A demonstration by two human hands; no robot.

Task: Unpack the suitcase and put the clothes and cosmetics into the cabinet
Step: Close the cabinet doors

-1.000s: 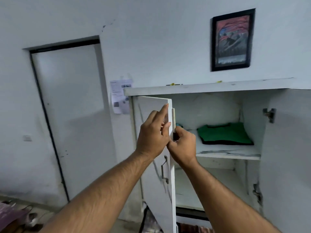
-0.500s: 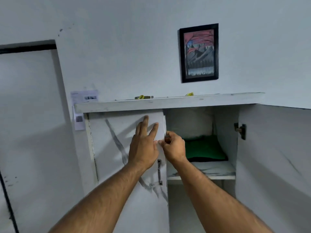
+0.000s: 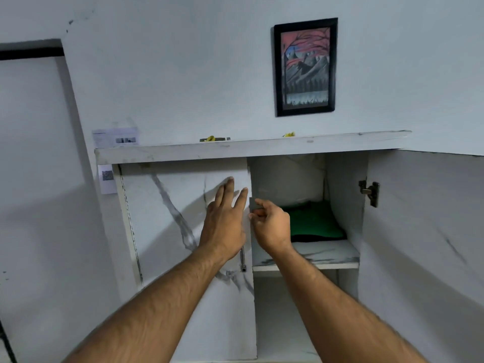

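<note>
Status: the cabinet (image 3: pixel 251 150) stands against the wall with its left door (image 3: pixel 170 218) lying across the left half of the opening, apparently closed or very nearly so, and its right door (image 3: pixel 424 231) swung fully open at 3 o'clock. The left hand (image 3: pixel 225 224) lies flat on the left door face near its free edge, fingers straight and spread, holding nothing. The right hand (image 3: pixel 271 226) is just beside it at that edge, its grip closed in a pinch on a small flat grey piece (image 3: pixel 253 204); what this piece is cannot be told from the view, though it may be a latch or catch part on the door edge. Inside the open right half, a folded green garment (image 3: pixel 311 221) lies on the upper shelf (image 3: pixel 314 254), with a dark layer under it. The compartment below that shelf shows no contents in the visible part. No cosmetics can be identified anywhere in the view. The suitcase is not in view. Judgement: at least one clothing item is already stored, so the transfer is under way or near its end; the handling of the left door suggests closing up, but how much remains in the suitcase cannot be confirmed. A framed picture (image 3: pixel 305 66) hangs on the wall at 12 o'clock above the cabinet top.
</note>
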